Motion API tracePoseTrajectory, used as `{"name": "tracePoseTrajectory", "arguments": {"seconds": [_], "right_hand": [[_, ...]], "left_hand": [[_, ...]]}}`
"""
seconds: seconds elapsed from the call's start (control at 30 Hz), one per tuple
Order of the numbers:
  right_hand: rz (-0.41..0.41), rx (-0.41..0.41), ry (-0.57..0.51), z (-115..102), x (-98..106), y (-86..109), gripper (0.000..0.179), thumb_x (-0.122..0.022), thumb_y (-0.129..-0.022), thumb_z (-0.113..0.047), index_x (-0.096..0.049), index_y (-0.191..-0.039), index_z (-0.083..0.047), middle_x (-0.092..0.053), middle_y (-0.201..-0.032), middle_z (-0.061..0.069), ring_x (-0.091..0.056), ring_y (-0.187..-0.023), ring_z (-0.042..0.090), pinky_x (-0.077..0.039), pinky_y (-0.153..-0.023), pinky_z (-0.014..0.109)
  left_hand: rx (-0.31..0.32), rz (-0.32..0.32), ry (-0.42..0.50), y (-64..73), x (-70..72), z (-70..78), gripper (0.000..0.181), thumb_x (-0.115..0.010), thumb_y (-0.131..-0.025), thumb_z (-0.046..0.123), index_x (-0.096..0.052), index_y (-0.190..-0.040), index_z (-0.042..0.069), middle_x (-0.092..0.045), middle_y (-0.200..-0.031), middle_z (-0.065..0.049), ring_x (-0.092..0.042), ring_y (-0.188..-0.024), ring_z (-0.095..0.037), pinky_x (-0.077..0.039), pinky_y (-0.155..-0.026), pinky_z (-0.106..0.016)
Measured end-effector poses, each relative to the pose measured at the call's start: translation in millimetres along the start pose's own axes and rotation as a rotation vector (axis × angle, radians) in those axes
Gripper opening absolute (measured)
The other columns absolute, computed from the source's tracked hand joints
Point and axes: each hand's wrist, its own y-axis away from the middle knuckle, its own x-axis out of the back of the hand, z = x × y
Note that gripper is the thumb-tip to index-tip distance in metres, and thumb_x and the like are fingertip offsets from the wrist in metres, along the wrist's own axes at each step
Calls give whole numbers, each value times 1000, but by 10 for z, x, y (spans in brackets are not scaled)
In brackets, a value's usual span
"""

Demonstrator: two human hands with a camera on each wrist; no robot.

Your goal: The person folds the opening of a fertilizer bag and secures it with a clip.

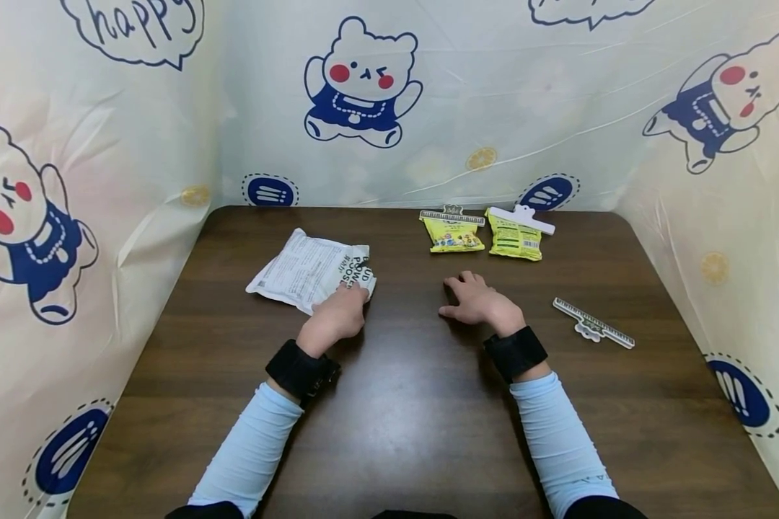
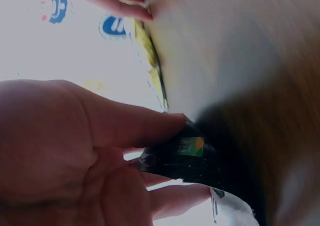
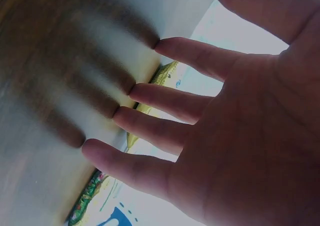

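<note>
A white plastic packet (image 1: 298,270) with black lettering lies on the left of the table. My left hand (image 1: 340,313) pinches its near right corner. In the left wrist view, thumb and fingers meet around a shiny black part of the packet (image 2: 220,168) with a small green and orange label. To the right, my right hand (image 1: 477,299) is spread palm down and holds nothing. Its fingertips (image 3: 100,151) are at the tabletop, short of two small yellow snack bags. The left bag (image 1: 453,236) wears a clear clip (image 1: 441,216); the right bag (image 1: 516,239) wears a white clip (image 1: 539,224).
A loose clear sealing clip (image 1: 591,322) lies on the dark wooden table (image 1: 402,447), right of the right hand. A pale curtain (image 1: 480,94) printed with bears encloses the table at the back and both sides.
</note>
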Motion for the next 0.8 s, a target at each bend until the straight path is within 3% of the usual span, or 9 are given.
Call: {"name": "tracePoseTrajectory", "arguments": {"seconds": [0.17, 0.33, 0.43, 0.6, 0.8], "right_hand": [[8, 47, -27, -5, 17, 22, 62, -61, -105, -31, -42, -156, -1, -33, -162, 34, -29, -149, 52, -31, -116, 73], [61, 240, -122, -54, 46, 40, 54, -61, -106, -21, -47, -152, 4, -48, -154, 32, -44, -142, 45, -39, -116, 62], [103, 325, -160, -100, 58, 42, 53, -61, -105, -17, -47, -151, 4, -53, -151, 29, -48, -140, 41, -41, -116, 59], [150, 341, -177, -154, 66, 68, 56, -64, -103, -12, -45, -153, 1, -51, -154, 27, -45, -144, 40, -39, -117, 59], [152, 337, -175, -159, 69, 71, 60, -67, -100, -7, -43, -155, 0, -48, -156, 26, -42, -146, 41, -38, -118, 59]], "left_hand": [[-69, 6, -22, 40, -93, 156, 42, -52, -102, 3, -58, -144, 5, -43, -162, -24, -34, -150, -43, -35, -97, -89], [-119, 26, -44, 82, -164, 284, 41, -51, -103, 5, -59, -143, 4, -50, -156, -24, -43, -145, -39, -37, -97, -88], [-141, 48, -52, 91, -179, 317, 35, -53, -103, 7, -62, -136, 2, -59, -142, -25, -56, -132, -39, -43, -96, -83], [-187, 89, -51, 93, -181, 313, 13, -61, -100, 10, -70, -109, 5, -68, -115, -20, -67, -102, -33, -57, -84, -66], [-279, 104, -80, 113, -172, 308, 6, -67, -96, 10, -64, -90, 10, -68, -94, -12, -62, -79, -25, -57, -69, -50]]}}
